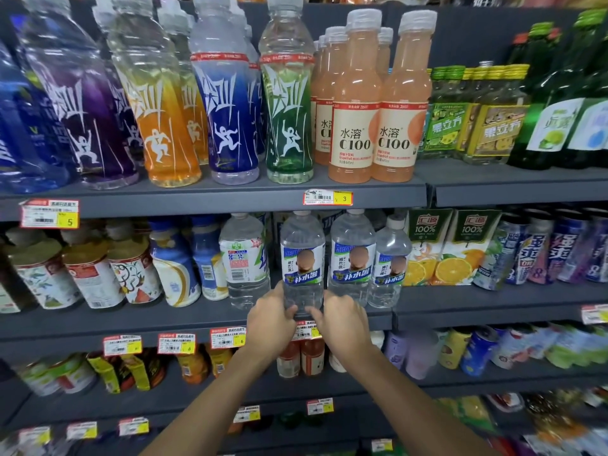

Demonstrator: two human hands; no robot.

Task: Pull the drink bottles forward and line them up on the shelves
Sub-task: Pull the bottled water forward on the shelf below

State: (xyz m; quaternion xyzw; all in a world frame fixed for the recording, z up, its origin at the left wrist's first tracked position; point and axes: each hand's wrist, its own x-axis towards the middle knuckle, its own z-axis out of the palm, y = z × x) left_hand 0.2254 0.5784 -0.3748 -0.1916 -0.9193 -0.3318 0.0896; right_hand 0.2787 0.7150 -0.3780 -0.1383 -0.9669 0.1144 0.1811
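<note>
A: Why both hands on one bottle [302, 258]?

B: It stands upright near the front lip of the middle shelf [131, 319]. The left hand [269, 320] wraps its base from one side and the right hand [345, 324] pinches it from the other. I'd guess the low grip lets it slide without tipping.

A: Label out?

B: Yes, facing us. The next bottle [352, 255] stands just beside it on the right. The third bottle [391, 264] looks set further back, so it probably needs pulling forward too.

Bottle [302, 255] on shelf [131, 319], left of cartons [454, 248]
</note>
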